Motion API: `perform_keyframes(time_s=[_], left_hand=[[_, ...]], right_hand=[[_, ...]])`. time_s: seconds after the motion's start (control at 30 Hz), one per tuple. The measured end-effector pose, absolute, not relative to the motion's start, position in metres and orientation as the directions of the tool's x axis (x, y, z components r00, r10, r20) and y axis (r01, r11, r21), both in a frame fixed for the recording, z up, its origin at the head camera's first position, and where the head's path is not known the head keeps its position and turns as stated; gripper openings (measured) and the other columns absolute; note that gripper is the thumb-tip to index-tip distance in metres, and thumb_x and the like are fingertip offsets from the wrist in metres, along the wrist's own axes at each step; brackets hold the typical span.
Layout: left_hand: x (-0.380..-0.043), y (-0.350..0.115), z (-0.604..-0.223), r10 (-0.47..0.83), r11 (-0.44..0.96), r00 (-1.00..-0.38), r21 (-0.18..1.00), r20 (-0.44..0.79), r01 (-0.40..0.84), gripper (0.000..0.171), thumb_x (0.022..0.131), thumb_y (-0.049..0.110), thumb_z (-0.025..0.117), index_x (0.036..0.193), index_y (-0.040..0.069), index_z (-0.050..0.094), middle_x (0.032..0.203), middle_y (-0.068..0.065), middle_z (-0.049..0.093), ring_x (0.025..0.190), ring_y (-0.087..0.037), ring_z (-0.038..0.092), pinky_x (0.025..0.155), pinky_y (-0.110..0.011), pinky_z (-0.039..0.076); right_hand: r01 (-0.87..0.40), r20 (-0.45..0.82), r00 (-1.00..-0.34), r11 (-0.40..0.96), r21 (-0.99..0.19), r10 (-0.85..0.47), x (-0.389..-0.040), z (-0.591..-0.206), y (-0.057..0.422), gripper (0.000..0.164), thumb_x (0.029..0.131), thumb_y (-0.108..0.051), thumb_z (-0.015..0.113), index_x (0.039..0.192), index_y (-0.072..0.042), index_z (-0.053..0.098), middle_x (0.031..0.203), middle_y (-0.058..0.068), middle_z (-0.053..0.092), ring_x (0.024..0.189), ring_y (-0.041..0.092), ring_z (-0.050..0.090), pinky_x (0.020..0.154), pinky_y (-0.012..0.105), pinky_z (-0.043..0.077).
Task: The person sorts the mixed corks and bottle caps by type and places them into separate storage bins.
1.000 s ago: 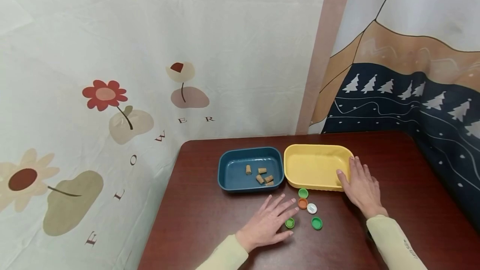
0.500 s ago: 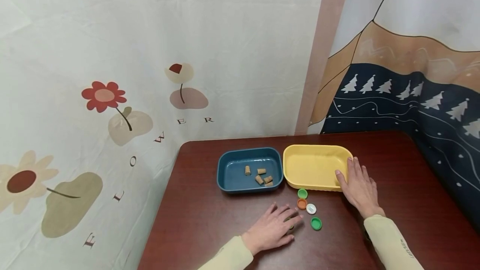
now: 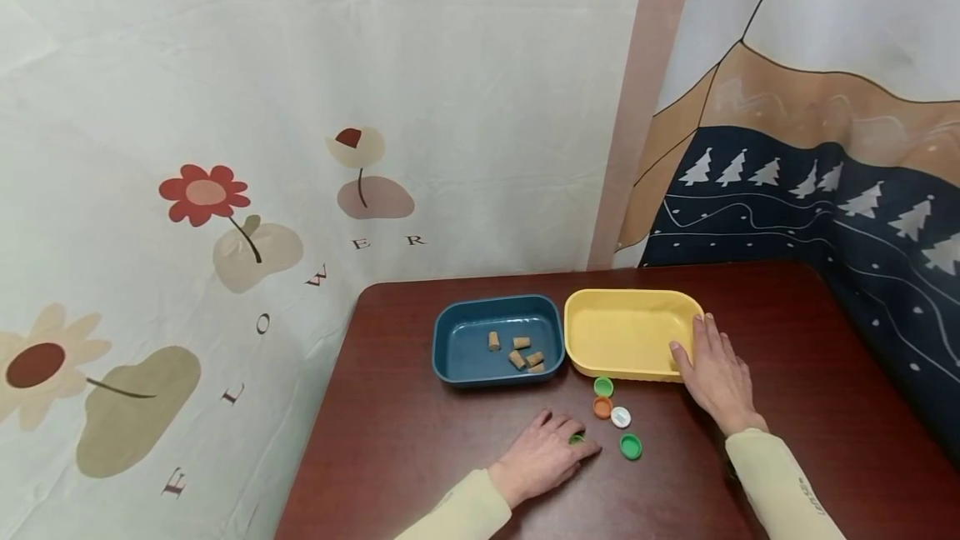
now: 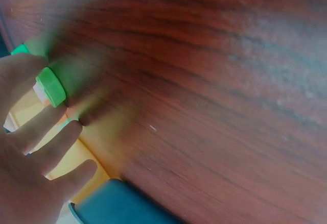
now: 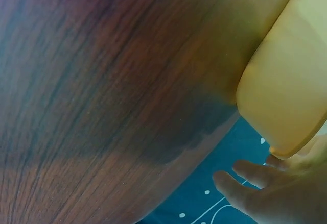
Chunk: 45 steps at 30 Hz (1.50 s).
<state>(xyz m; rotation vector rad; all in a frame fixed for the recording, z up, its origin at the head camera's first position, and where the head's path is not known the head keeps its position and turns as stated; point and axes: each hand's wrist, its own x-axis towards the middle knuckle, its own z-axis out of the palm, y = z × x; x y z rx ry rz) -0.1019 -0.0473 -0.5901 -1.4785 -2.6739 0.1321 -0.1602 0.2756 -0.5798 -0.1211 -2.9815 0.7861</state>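
My left hand point(image 3: 542, 454) pinches a light green bottle cap point(image 4: 51, 86) between thumb and index finger, low over the table; its other fingers are spread. In the head view that cap is mostly hidden by the fingers. Just to the right of this hand lie a white cap point(image 3: 620, 417), an orange cap point(image 3: 602, 407) and two green caps, one darker point(image 3: 631, 446) and one lighter point(image 3: 603, 387) by the tray. My right hand point(image 3: 722, 377) rests at the right end of the yellow tray point(image 3: 630, 332), thumb over the rim, fingers fairly straight along the outside.
A blue tray point(image 3: 461, 375) holding several corks point(image 3: 517, 359) stands left of the yellow one, side by side. Both sit toward the back of the dark red wooden table point(image 3: 397, 440). Printed cloth point(image 3: 487, 107) hangs behind the table's far edge.
My left hand has shifted slightly right, and its spread fingers have drawn in around the light green cap. The right hand stays at the yellow tray.
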Motion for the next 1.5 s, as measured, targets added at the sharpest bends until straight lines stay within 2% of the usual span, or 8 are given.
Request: perform_keyframes(time_s=[0.13,0.27,0.43,0.67,0.83,1.07,1.27,1.5], left_hand=[[-0.103,-0.046,-0.59,0.847,0.529,-0.531,-0.139,0.029,0.837,0.022,0.104,0.032,0.063,0.123,0.037,0.073,0.111,0.007,0.064,0.106,-0.014,0.063,0.098,-0.04,0.049],[-0.103,-0.046,-0.59,0.851,0.522,-0.525,-0.157,0.025,0.838,0.017,0.104,0.032,0.063,0.116,0.036,0.075,0.108,0.007,0.065,0.102,-0.013,0.063,0.099,-0.039,0.048],[-0.103,-0.048,-0.591,0.852,0.522,-0.521,-0.142,0.048,0.841,0.016,0.103,0.032,0.065,0.115,0.035,0.075,0.108,0.007,0.065,0.103,-0.012,0.063,0.101,-0.04,0.048],[-0.102,-0.051,-0.588,0.828,0.56,-0.554,-0.087,0.083,0.824,0.018,0.104,0.031,0.064,0.12,0.032,0.073,0.11,0.006,0.064,0.11,-0.013,0.062,0.107,-0.047,0.047],[-0.105,-0.05,-0.584,0.825,0.559,-0.54,-0.089,0.168,0.825,0.017,0.104,0.033,0.063,0.118,0.03,0.073,0.108,0.006,0.063,0.108,-0.013,0.062,0.108,-0.049,0.047],[-0.117,-0.043,-0.573,0.79,0.564,-0.519,-0.056,0.326,0.824,0.02,0.095,0.028,0.077,0.115,0.03,0.074,0.111,0.006,0.064,0.111,-0.013,0.061,0.11,-0.047,0.045],[-0.13,-0.032,-0.562,0.74,0.58,-0.507,-0.036,0.441,0.814,0.019,0.095,0.024,0.077,0.114,0.028,0.076,0.116,0.003,0.067,0.116,-0.014,0.062,0.109,-0.046,0.046],[-0.149,-0.02,-0.551,0.693,0.614,-0.529,-0.017,0.49,0.789,0.026,0.092,0.026,0.08,0.118,0.025,0.077,0.116,0.002,0.068,0.112,-0.015,0.063,0.107,-0.045,0.049]], right_hand=[[0.065,0.028,-0.996,0.868,-0.492,0.09,-0.161,-0.58,0.275,0.082,0.109,-0.053,0.036,0.164,0.002,0.009,0.168,0.031,0.01,0.142,0.064,0.023,0.104,0.082,0.023],[0.073,0.015,-0.996,0.866,-0.494,0.093,-0.161,-0.581,0.275,0.083,0.109,-0.053,0.035,0.164,0.002,0.008,0.168,0.03,0.008,0.142,0.064,0.023,0.104,0.082,0.023],[0.074,0.017,-0.995,0.867,-0.494,0.095,-0.161,-0.581,0.275,0.082,0.109,-0.053,0.036,0.164,0.003,0.009,0.168,0.031,0.009,0.142,0.064,0.024,0.104,0.082,0.024],[0.071,0.024,-0.995,0.87,-0.488,0.094,-0.161,-0.58,0.274,0.082,0.109,-0.052,0.036,0.163,0.004,0.011,0.167,0.031,0.01,0.141,0.064,0.025,0.104,0.082,0.025],[0.073,0.021,-0.995,0.868,-0.49,0.095,-0.161,-0.58,0.275,0.082,0.109,-0.052,0.036,0.163,0.004,0.01,0.167,0.031,0.011,0.141,0.064,0.025,0.104,0.082,0.024],[0.082,0.002,-0.995,0.865,-0.495,0.096,-0.161,-0.581,0.276,0.083,0.109,-0.053,0.036,0.163,0.004,0.008,0.168,0.031,0.008,0.141,0.064,0.024,0.104,0.082,0.024],[0.087,-0.003,-0.995,0.862,-0.5,0.098,-0.162,-0.582,0.276,0.084,0.109,-0.054,0.035,0.163,0.004,0.008,0.168,0.03,0.008,0.142,0.064,0.024,0.103,0.082,0.024],[0.081,0.007,-0.995,0.862,-0.5,0.097,-0.162,-0.582,0.275,0.083,0.109,-0.053,0.036,0.163,0.005,0.01,0.168,0.03,0.009,0.142,0.064,0.025,0.104,0.082,0.024]])
